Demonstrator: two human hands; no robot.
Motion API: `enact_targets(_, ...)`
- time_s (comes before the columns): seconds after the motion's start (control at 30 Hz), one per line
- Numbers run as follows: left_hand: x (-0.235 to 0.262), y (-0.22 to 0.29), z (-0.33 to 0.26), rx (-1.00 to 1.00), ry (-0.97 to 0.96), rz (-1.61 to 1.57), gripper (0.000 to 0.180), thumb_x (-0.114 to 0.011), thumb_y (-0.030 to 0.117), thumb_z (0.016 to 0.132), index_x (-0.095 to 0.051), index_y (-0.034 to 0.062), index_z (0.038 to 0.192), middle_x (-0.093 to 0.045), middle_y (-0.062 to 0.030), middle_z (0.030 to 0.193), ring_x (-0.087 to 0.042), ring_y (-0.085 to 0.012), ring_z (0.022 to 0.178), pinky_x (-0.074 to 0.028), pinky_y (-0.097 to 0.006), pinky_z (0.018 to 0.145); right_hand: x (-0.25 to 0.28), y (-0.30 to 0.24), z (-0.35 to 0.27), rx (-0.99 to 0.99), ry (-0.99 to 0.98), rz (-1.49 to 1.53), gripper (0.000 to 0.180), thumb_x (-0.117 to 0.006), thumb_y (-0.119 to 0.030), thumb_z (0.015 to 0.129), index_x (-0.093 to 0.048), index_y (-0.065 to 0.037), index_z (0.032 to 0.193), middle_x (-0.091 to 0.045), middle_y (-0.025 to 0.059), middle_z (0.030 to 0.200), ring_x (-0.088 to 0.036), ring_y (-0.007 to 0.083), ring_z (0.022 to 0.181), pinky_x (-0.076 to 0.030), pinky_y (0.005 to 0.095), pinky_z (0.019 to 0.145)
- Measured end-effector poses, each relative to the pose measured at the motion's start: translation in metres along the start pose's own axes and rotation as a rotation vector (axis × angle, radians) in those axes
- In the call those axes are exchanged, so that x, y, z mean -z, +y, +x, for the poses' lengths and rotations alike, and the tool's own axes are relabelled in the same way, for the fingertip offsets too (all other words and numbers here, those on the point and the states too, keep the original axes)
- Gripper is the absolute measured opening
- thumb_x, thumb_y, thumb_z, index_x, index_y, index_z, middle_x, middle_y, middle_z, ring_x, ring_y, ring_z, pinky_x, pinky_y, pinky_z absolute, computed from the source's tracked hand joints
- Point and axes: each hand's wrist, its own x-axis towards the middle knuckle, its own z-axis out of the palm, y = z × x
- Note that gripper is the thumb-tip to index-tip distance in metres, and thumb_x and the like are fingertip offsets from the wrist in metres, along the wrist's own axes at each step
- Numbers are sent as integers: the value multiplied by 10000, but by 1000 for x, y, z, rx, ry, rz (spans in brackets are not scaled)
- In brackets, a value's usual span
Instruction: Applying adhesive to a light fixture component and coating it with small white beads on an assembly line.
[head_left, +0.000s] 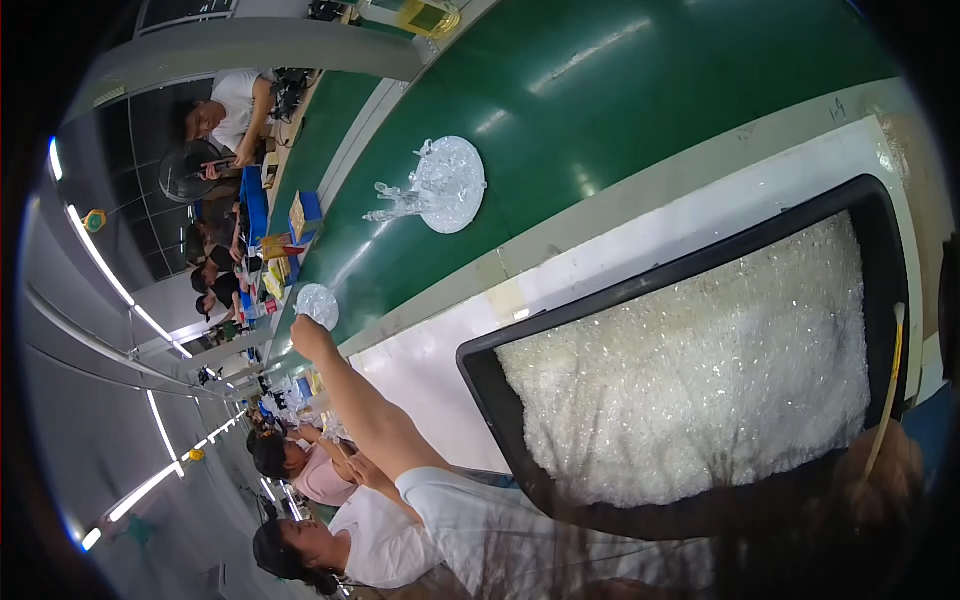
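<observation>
My left arm stretches out to the far left over the green belt. At its end my left hand (312,337) is closed at the edge of a clear round disc (319,305); its fingertips are partly hidden. My right hand (884,466), dark and low at the right edge, grips a thin brush (886,400) with a yellow handle and pale tip. Between my arms lies a black tray (600,292) filled with glittering clear granules (690,370). Beyond it, on the belt, rests a clear ornament (448,188) with a round base and several slender shapes rising from it.
The green conveyor belt (620,130) runs along a pale rail. A white board (430,372) lies under the tray. A bottle of yellow liquid (425,15) stands at the top. Co-workers sit along the line, one in a white shirt (385,530) close by my left arm. Blue bins (255,205) stand farther off.
</observation>
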Motion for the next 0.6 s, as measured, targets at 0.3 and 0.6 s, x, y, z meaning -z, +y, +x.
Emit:
enact_targets(0.3, 38, 37, -18, 96, -124, -46, 212, -510, 182, 913, -687, 67, 891, -701, -196, 906, -687, -397, 859, -551, -499, 711, 12, 4, 26, -28, -67, 31, 202, -651, -240, 793, -578, -53, 814, -376, -20, 615, -414, 94, 480, -319, 260, 462)
enact_targets(0.6, 41, 97, -18, 126, -205, -180, 178, -491, 118, 908, -644, 32, 884, -680, -215, 944, -674, -410, 907, -546, -499, 737, 29, -4, 55, -24, -142, 26, 168, -662, -180, 760, -600, -25, 779, -390, -9, 610, -421, 108, 484, -313, 261, 434)
